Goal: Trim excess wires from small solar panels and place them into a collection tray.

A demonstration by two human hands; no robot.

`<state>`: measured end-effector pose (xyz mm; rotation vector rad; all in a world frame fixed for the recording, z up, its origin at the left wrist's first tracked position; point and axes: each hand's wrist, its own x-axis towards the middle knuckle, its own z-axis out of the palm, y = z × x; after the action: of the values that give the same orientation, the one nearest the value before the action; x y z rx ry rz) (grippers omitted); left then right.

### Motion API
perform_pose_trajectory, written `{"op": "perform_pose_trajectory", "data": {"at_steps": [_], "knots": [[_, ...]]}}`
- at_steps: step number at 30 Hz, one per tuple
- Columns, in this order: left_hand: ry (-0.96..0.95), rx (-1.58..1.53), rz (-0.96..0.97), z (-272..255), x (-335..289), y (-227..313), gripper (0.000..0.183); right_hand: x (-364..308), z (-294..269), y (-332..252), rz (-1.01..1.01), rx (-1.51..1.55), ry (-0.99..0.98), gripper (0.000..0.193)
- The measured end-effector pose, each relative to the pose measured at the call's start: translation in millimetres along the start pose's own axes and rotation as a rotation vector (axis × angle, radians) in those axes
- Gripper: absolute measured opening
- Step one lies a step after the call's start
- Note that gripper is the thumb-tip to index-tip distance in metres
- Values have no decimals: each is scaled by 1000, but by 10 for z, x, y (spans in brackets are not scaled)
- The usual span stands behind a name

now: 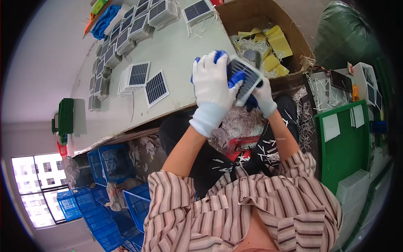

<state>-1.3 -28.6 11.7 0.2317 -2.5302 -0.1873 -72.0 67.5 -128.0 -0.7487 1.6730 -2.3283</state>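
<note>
A small framed solar panel [244, 80] is held tilted above my lap, slightly blurred. My left hand [213, 82], in a white glove with blue fingertips, grips its left side, the thumb across the dark cell face. At the panel's lower right edge my right hand [265, 98], gloved alike, is closed on it, its fingers partly hidden behind the panel. Just beyond the panel's top edge shows a grey rounded thing [252, 56] that I cannot make out. On the table, a single solar panel [157, 89] lies beside a short stack of panels [136, 75].
Rows of stacked solar panels [126, 42] stand along the far side of the pale table [176, 63]. A cardboard box [239, 17] holds yellow sheets and paper shreds. At right are a green tray [346, 138] and a green sack [344, 38]; blue crates [98, 218] stand lower left.
</note>
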Motion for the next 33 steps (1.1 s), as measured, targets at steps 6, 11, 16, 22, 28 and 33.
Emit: {"op": "perform_pose_trajectory", "data": {"at_steps": [6, 11, 16, 22, 28, 33], "knots": [[5, -51, 28, 138, -9, 87, 31, -35, -214, -249, 145, -81, -248, 13], [23, -38, -3, 159, -12, 108, 28, -553, -143, -301, 15, -259, -618, 12], [29, -30, 3, 200, -41, 145, 41, -686, 9, -173, 204, 6, 106, 37], [-61, 32, -16, 148, -11, 197, 36, 62, 358, 14, 405, 1238, 273, 28], [-65, -203, 124, 128, -29, 65, 40, 313, 207, 538, 151, 769, 74, 32], [-62, 33, 28, -52, -7, 61, 40, -203, -175, -79, 192, 52, -134, 19]]}}
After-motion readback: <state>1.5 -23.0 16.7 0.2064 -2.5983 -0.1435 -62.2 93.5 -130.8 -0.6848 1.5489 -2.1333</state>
